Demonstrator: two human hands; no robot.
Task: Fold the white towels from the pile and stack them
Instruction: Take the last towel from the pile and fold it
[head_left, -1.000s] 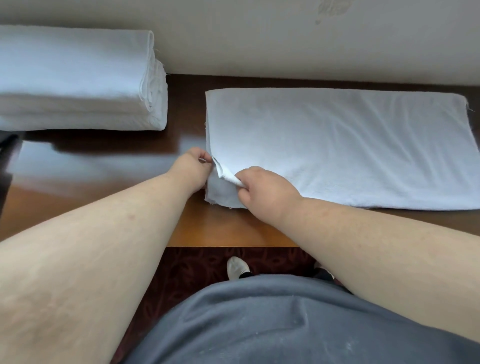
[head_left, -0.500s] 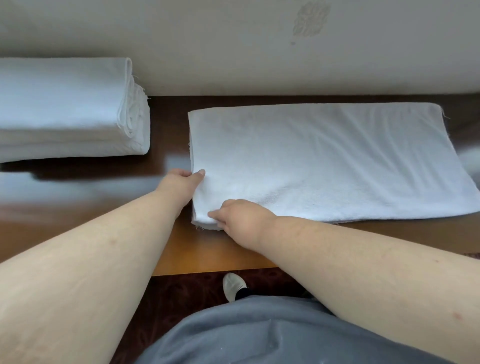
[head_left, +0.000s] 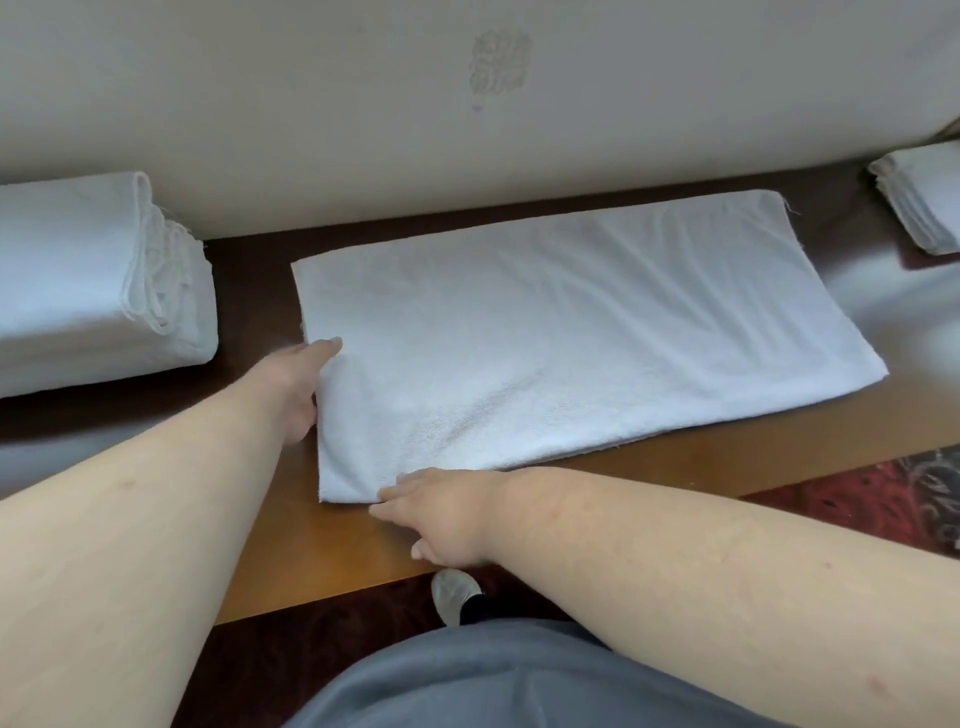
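Change: 1 second ago the right hand (head_left: 447, 512) pinched a lifted corner of the towel (head_left: 582, 332); that corner now lies flat, and both hands lie straighter along the towel's near-left corner.
Towel: white, folded into a long rectangle, flat on the desk (head_left: 322, 561), its far long edge close to the wall (head_left: 311, 104).
Left hand: the left hand (head_left: 298, 387) lies against the towel's left short edge, fingers straight and together, fingertips touching the cloth; whether any fingers reach under the edge cannot be told.
Right hand: at the towel's near-left corner, fingers straight and slightly spread, pointing left; the upper fingers touch the towel's near edge, the lower ones lie on the bare desk.
Folded stack: a thick stack of white towels (head_left: 93, 291) sits left of the towel, apart from it, layered edges facing the towel.
Second pile: a smaller pile of white cloths (head_left: 924, 197) sits beyond the towel's far-right corner, cut off by the frame edge.
Containers: the desk alone carries the 3 lots of cloth.
Below the desk: a dark red patterned carpet (head_left: 872, 509), a light shoe (head_left: 454, 595) near the right hand, grey clothing (head_left: 493, 680) nearest the camera.
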